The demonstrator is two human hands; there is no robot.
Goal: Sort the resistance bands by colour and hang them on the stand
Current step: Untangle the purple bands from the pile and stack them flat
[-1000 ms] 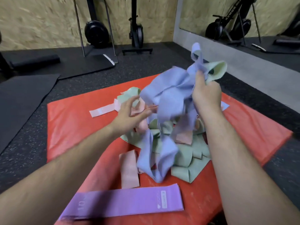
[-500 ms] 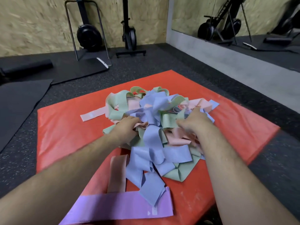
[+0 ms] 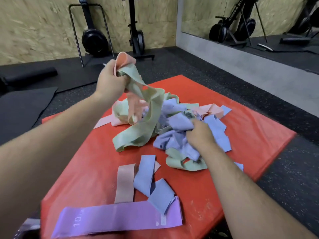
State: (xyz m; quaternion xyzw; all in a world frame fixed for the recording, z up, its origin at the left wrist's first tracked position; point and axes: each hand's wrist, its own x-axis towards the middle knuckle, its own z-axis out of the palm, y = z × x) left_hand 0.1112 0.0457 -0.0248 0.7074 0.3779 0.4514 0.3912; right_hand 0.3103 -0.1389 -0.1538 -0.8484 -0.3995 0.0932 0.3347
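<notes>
A tangled pile of resistance bands (image 3: 174, 116) in green, blue and pink lies on a red mat (image 3: 255, 128). My left hand (image 3: 110, 81) is raised above the pile's left side and grips a bunch of green bands (image 3: 146, 121) and a pink band (image 3: 125, 60), which trail down to the mat. My right hand (image 3: 200, 133) is low on the pile and grips blue bands (image 3: 174, 137). Near the front of the mat lie a flat pink band (image 3: 125, 183), folded blue bands (image 3: 150, 180) and a wide purple band (image 3: 119, 219). No stand for hanging is identifiable.
Black rubber flooring surrounds the mat. Dark floor mats (image 3: 22, 107) lie to the left. A metal frame with a black weight (image 3: 94, 37) and a black machine (image 3: 137, 35) stand by the wooden back wall. A wall mirror (image 3: 259, 23) is at the right.
Both hands were pressed into the pile half a second ago. My left hand has since lifted up and left with green and pink bands. My right hand stayed low on the blue bands.
</notes>
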